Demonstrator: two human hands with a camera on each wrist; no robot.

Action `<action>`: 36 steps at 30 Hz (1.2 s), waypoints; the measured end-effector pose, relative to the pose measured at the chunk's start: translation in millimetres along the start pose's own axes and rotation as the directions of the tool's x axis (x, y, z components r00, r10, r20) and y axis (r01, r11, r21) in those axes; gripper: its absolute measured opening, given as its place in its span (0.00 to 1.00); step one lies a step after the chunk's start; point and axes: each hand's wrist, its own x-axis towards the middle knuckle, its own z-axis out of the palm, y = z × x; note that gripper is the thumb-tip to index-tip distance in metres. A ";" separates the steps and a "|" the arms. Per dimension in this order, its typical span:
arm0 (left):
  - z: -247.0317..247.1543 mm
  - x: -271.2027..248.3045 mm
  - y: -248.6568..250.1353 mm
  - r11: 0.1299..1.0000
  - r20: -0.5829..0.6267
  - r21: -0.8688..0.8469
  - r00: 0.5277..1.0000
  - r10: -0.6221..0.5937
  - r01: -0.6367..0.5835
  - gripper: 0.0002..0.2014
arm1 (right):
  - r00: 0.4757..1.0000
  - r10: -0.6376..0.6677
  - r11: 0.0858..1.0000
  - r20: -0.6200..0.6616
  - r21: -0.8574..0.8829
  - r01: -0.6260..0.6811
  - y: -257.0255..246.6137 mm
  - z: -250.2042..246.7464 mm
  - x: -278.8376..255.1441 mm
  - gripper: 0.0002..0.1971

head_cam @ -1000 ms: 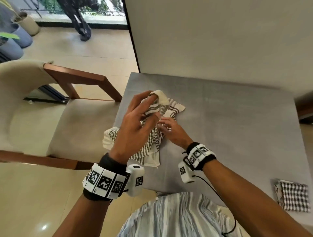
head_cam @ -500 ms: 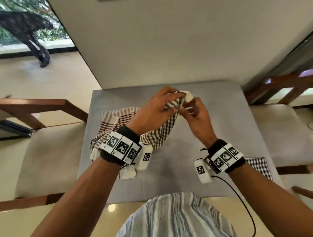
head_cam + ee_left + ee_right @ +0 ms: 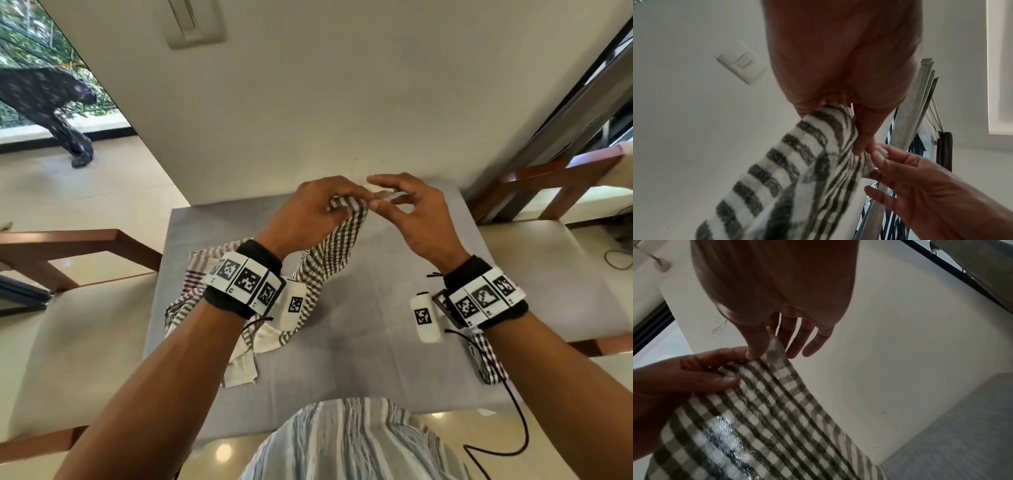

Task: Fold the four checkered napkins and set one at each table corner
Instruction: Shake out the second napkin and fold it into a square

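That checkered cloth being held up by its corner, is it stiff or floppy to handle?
Probably floppy: the checkered napkin hangs in soft folds from where the left hand and right hand pinch it. Likely light, since fingertips alone hold it up. It seems unlikely to slip, being woven fabric.

1. The napkin (image 3: pixel 329 260) is soft woven cloth, matt, checked grey on white; up close its weave looks slightly fuzzy.
2. The table (image 3: pixel 376 342) has a grey matt top with a fine grain, perhaps a fabric-like covering.
3. The chair frame (image 3: pixel 78 240) is brown wood with a smooth, faintly shiny finish; the seat (image 3: pixel 85 342) is pale matt upholstery.
4. The floor (image 3: pixel 102 192) is glossy cream tile.
5. The wall (image 3: pixel 342 102) is smooth matt paint.
6. The switch plate (image 3: pixel 741 62) looks like smooth white plastic.
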 end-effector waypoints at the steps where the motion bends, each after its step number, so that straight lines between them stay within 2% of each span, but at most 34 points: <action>1: 0.2 -0.2 -0.5 1.000 -0.022 -0.013 1.000 -0.016 0.016 0.14 | 1.000 0.002 1.000 -0.004 0.002 -0.002 0.8 -0.9 1.1 0.13; 4: 1.0 -2.3 -6.2 0.992 -0.097 -0.093 0.991 -0.091 0.082 0.12 | 0.999 -0.007 0.999 -0.036 0.049 0.009 0.9 -5.4 4.3 0.11; 6: 1.7 -6.0 -14.4 0.982 -0.111 -0.120 0.981 -0.158 0.144 0.11 | 0.999 -0.005 0.990 -0.037 0.143 0.010 -0.5 -8.9 6.1 0.08; 9: 2.9 -15.5 -28.7 0.972 -0.080 -0.102 0.972 -0.220 0.212 0.08 | 0.999 -0.009 0.966 -0.049 0.258 0.022 -1.8 -15.6 8.2 0.07; 13: 1.3 -31.2 -53.6 0.959 0.017 -0.075 0.962 -0.273 0.274 0.08 | 0.992 -0.006 0.957 -0.128 0.286 0.043 4.8 -29.9 15.5 0.06; 16: -9.4 -36.2 -75.2 0.937 0.040 -0.024 0.937 -0.347 0.348 0.09 | 0.975 0.077 0.956 -0.210 0.293 -0.013 16.0 -48.5 30.0 0.07; 19: -26.4 -30.5 -95.8 0.932 -0.072 -0.023 0.929 -0.362 0.361 0.08 | 0.954 0.131 0.969 -0.271 0.237 -0.066 29.2 -69.4 52.6 0.06; 22: -47.6 -14.4 -109.5 0.921 -0.238 -0.029 0.892 -0.383 0.388 0.08 | 0.955 0.092 0.989 -0.281 0.139 -0.054 37.8 -86.2 75.5 0.04; 28: -85.7 23.9 -96.2 0.935 -0.390 0.023 0.864 -0.318 0.354 0.04 | 0.933 0.052 0.994 -0.357 -0.068 -0.082 38.4 -108.6 107.6 0.06; 30: -94.6 32.8 -91.4 0.934 -0.427 0.033 0.850 -0.308 0.356 0.04 | 0.909 0.046 0.988 -0.414 -0.116 -0.103 36.1 -117.9 112.7 0.10; 33: -103.0 36.1 -86.5 0.936 -0.451 0.028 0.840 -0.301 0.350 0.04 | 0.876 0.043 0.983 -0.480 -0.134 -0.122 37.9 -127.9 112.5 0.07; 36: -99.4 28.7 -84.3 0.949 -0.414 0.038 0.869 -0.270 0.313 0.06 | 0.856 0.078 0.976 -0.512 -0.135 -0.169 46.8 -129.6 101.7 0.12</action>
